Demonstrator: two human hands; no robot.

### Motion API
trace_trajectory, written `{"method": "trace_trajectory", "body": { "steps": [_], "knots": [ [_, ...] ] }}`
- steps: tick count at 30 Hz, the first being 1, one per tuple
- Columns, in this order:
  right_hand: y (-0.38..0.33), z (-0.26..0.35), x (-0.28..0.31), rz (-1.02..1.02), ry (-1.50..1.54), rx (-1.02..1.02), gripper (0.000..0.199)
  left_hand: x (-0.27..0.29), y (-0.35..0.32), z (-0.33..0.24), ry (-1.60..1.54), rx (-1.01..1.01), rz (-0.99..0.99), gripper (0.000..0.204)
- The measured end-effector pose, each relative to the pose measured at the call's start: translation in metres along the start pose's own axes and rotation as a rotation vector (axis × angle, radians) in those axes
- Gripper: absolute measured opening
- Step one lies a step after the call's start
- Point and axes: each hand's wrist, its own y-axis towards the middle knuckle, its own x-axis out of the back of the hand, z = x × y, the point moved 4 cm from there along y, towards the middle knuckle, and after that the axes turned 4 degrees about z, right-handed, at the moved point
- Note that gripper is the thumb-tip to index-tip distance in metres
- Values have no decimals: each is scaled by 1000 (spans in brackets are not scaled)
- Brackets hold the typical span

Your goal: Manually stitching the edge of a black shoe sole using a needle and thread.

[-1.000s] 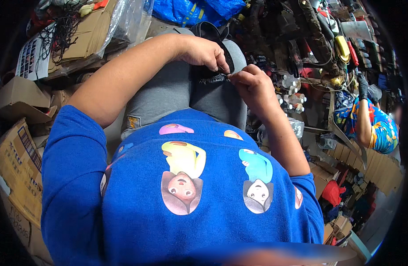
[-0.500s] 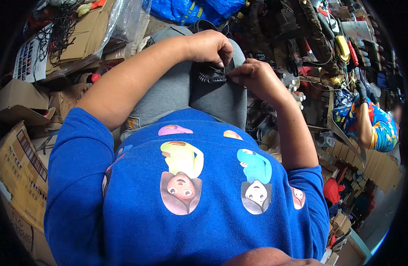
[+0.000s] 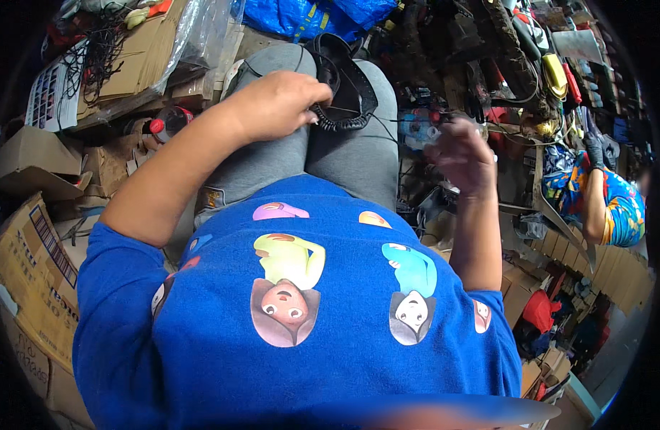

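A black shoe piece (image 3: 360,79) lies across my grey-trousered thighs, open in the middle, with a row of thick stitches along its near edge. My left hand (image 3: 283,104) is closed at the left side of that edge, its fingertips pinching a thin strand. Black thread (image 3: 384,119) stretches from the shoe's right side toward my right hand (image 3: 462,154). That hand is held up off the lap to the right, curled and smeared by motion, apparently gripping the thread. Another dark strand loops over my left thigh.
Cardboard boxes (image 3: 39,161) and a red-capped bottle (image 3: 171,123) are on the left. A blue plastic bag (image 3: 315,16) lies ahead. Tools, bottles and clutter crowd the right, where another person in a colourful shirt (image 3: 620,208) sits, with a curved blade (image 3: 570,233) nearby.
My hands have parted from the stitched edge: the left has moved left and slightly nearer, the right farther right and nearer. Thread now stretches across, and more of the shoe shows.
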Motion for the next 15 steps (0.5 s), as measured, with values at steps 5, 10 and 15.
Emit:
{"method": "trace_trajectory", "body": {
  "steps": [5,10,15],
  "knots": [
    [-58,64,23,171,240,420,47,37,-8,24,223,110,-136,17],
    [-89,20,74,-314,-769,-148,44,28,9,55,-954,170,-374,24],
    [-104,-22,82,-585,-1305,-511,30,7,32,19,-1941,-115,-186,37]
  ]
}}
